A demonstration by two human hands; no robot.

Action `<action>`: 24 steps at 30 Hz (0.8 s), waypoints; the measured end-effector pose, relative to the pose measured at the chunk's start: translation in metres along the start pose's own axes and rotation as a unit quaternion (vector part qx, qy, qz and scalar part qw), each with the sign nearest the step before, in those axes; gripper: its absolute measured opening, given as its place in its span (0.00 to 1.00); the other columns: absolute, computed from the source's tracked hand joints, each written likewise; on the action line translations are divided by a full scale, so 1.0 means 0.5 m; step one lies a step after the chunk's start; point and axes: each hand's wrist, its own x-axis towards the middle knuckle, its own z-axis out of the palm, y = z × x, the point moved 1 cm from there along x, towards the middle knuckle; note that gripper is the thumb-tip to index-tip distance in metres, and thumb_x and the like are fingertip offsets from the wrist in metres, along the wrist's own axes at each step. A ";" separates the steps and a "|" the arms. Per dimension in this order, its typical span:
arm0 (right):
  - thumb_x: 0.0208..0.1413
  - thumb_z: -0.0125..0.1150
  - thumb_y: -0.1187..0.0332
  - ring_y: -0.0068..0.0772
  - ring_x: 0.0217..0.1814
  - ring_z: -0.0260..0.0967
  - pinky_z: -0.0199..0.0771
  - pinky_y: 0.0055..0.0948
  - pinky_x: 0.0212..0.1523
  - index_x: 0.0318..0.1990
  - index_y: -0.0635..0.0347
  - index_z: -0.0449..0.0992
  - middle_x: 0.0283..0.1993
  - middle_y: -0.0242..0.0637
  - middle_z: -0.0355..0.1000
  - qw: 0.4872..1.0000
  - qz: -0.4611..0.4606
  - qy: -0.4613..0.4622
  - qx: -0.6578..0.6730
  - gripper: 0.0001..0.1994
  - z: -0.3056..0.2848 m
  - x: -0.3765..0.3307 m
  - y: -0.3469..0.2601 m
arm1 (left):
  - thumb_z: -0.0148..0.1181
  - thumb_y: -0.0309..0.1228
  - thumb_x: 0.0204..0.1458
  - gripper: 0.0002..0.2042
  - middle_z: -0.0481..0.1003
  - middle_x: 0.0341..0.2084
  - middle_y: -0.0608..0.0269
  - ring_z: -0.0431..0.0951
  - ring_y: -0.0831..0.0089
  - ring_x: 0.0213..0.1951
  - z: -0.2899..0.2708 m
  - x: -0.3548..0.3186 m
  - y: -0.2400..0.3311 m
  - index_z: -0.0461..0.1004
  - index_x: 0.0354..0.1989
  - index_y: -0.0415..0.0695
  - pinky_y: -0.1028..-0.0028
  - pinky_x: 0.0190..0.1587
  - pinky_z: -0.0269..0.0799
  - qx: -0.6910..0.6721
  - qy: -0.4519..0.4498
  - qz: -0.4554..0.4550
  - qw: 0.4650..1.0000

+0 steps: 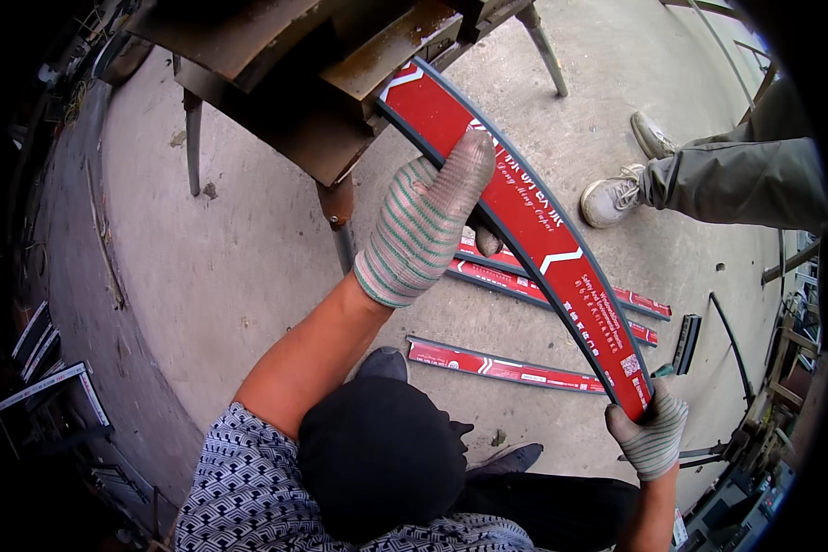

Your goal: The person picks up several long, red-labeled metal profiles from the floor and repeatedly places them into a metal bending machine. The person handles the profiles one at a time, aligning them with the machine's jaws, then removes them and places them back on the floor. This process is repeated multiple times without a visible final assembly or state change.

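Note:
A long metal profile strip (535,216) with dark grey edges and red printed film slants from the machine down to the lower right. Its far end meets the opening of a brown metal machine (340,138); how deep it sits there is hidden. My left hand (423,225), in a striped knit glove, grips the strip near the machine. The thumb lies on the red face and a dark fingertip shows beneath. At the near end my right hand (655,431), gloved likewise, is closed around the strip, with its thumb on the left edge.
More red-filmed strips (506,368) lie on the concrete floor (248,230) under the held one. Another person's legs and white shoes (612,196) are at the right. Machine legs (337,216) stand on the floor. Cut profile pieces (55,386) lie at the far left.

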 end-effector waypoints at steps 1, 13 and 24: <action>0.38 0.77 0.61 0.36 0.19 0.75 0.75 0.31 0.25 0.31 0.64 0.74 0.19 0.42 0.73 1.000 -0.007 -0.001 -0.005 0.20 -0.007 0.004 0.003 | 0.47 0.40 0.69 0.19 0.76 0.33 0.56 0.82 0.76 0.30 -0.012 -0.005 -0.010 0.64 0.62 0.43 0.77 0.31 0.80 0.034 -0.016 0.006 0.999; 0.39 0.79 0.58 0.31 0.20 0.76 0.75 0.29 0.25 0.30 0.63 0.74 0.19 0.40 0.74 0.999 -0.034 -0.005 -0.033 0.21 -0.038 0.031 -0.004 | 0.51 0.51 0.66 0.21 0.76 0.21 0.61 0.75 0.80 0.18 0.031 0.004 0.040 0.71 0.37 0.43 0.82 0.18 0.66 -0.104 0.042 -0.079 0.991; 0.40 0.80 0.58 0.34 0.22 0.78 0.77 0.30 0.25 0.33 0.63 0.74 0.21 0.45 0.75 1.000 -0.020 -0.020 -0.013 0.22 -0.047 0.069 0.011 | 0.48 0.52 0.67 0.22 0.76 0.20 0.61 0.74 0.78 0.18 0.024 0.015 0.022 0.72 0.34 0.43 0.79 0.20 0.69 -0.096 0.035 -0.064 0.993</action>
